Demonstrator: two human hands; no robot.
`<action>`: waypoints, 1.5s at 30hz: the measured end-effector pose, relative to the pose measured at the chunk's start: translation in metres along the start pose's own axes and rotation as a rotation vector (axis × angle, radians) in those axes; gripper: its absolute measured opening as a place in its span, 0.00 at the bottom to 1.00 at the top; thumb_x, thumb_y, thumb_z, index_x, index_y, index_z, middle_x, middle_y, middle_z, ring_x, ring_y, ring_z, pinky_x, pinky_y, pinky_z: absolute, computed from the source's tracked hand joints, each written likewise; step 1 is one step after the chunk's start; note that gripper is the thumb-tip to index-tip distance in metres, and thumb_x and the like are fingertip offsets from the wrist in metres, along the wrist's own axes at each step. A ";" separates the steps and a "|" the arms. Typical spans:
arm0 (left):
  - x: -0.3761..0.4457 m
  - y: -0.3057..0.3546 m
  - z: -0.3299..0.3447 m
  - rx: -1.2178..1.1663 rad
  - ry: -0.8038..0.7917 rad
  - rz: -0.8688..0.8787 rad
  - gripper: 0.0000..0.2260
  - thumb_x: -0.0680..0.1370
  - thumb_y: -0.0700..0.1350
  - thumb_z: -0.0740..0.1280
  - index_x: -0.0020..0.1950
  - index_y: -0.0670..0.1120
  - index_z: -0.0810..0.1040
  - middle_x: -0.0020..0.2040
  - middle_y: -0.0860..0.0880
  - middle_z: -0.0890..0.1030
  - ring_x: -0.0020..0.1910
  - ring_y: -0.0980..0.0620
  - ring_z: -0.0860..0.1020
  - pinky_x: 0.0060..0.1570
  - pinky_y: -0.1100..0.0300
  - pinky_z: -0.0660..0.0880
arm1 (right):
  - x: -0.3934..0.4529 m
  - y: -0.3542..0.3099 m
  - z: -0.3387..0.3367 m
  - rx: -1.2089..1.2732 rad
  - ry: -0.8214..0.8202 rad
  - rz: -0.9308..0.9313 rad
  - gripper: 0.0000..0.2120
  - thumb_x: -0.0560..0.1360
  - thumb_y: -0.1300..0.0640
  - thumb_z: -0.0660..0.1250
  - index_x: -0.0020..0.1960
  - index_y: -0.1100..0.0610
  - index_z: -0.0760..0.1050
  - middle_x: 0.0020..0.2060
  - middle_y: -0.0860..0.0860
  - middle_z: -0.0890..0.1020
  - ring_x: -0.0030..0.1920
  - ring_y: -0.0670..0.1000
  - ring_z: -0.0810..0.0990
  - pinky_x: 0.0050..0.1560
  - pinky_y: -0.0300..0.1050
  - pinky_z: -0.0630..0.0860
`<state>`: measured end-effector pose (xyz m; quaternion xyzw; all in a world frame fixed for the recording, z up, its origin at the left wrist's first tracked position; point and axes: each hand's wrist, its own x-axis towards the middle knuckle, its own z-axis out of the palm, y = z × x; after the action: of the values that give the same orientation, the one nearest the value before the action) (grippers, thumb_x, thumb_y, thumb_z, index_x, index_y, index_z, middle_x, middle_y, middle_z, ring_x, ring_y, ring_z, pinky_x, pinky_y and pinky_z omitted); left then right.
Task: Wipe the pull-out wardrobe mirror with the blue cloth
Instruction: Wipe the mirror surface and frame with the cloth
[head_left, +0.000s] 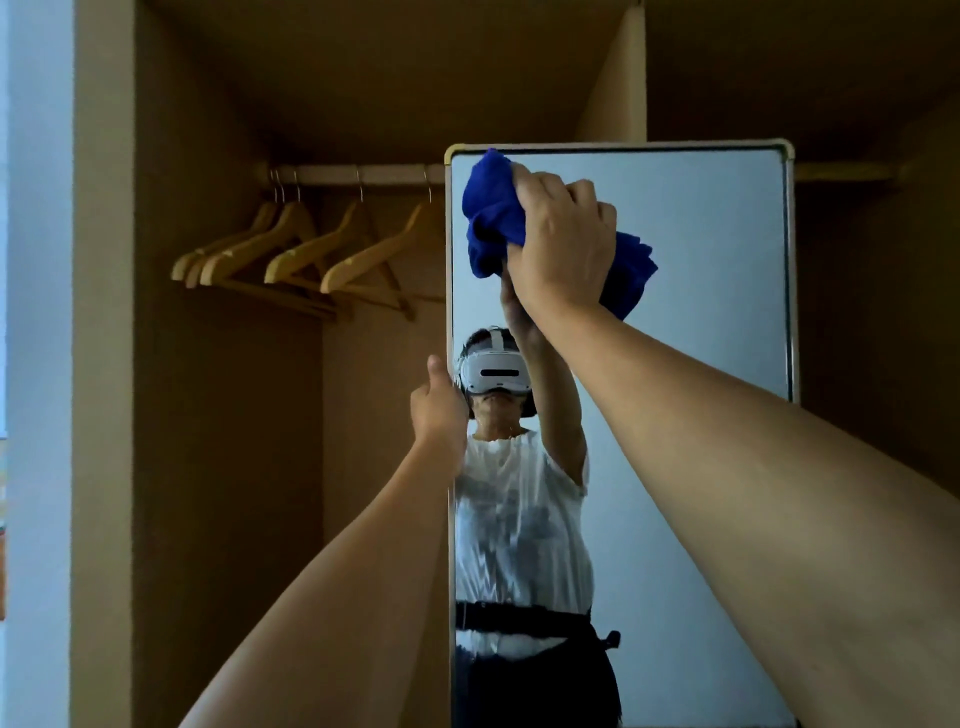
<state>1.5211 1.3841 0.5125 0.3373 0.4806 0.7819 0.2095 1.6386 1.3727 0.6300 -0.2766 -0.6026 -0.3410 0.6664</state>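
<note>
One mirror (717, 270), one blue cloth (485, 218)

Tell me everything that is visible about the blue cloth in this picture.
The blue cloth is deep blue, soft and towel-like, bunched into a thick wad with folds. The right hand grips it and holds it against the glass of the tall metal-framed mirror, near the top left corner. One end reaches the upper frame; the other sticks out below right of the hand. The left hand holds the mirror's left edge.
</note>
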 end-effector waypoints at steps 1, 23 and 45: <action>0.001 -0.001 0.000 0.008 0.007 0.013 0.24 0.80 0.60 0.52 0.51 0.40 0.74 0.37 0.45 0.75 0.37 0.49 0.76 0.37 0.57 0.72 | 0.000 -0.003 0.003 -0.001 -0.007 -0.021 0.23 0.71 0.60 0.69 0.66 0.54 0.71 0.56 0.52 0.80 0.54 0.56 0.76 0.52 0.51 0.69; 0.000 -0.013 0.004 0.014 0.067 0.142 0.24 0.80 0.57 0.53 0.29 0.45 0.66 0.26 0.46 0.70 0.29 0.48 0.69 0.34 0.54 0.67 | -0.027 -0.005 0.014 -0.016 -0.110 -0.269 0.22 0.71 0.63 0.69 0.65 0.56 0.74 0.60 0.52 0.79 0.56 0.58 0.76 0.54 0.53 0.70; 0.005 -0.016 0.008 0.020 0.089 0.189 0.24 0.81 0.56 0.52 0.30 0.44 0.66 0.26 0.47 0.68 0.28 0.50 0.68 0.32 0.57 0.66 | 0.034 0.023 0.025 -0.122 0.010 -0.063 0.18 0.72 0.62 0.68 0.61 0.54 0.73 0.57 0.51 0.79 0.57 0.57 0.73 0.53 0.52 0.65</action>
<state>1.5236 1.3992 0.5023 0.3483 0.4633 0.8074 0.1098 1.6425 1.4019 0.6680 -0.2959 -0.5856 -0.3993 0.6404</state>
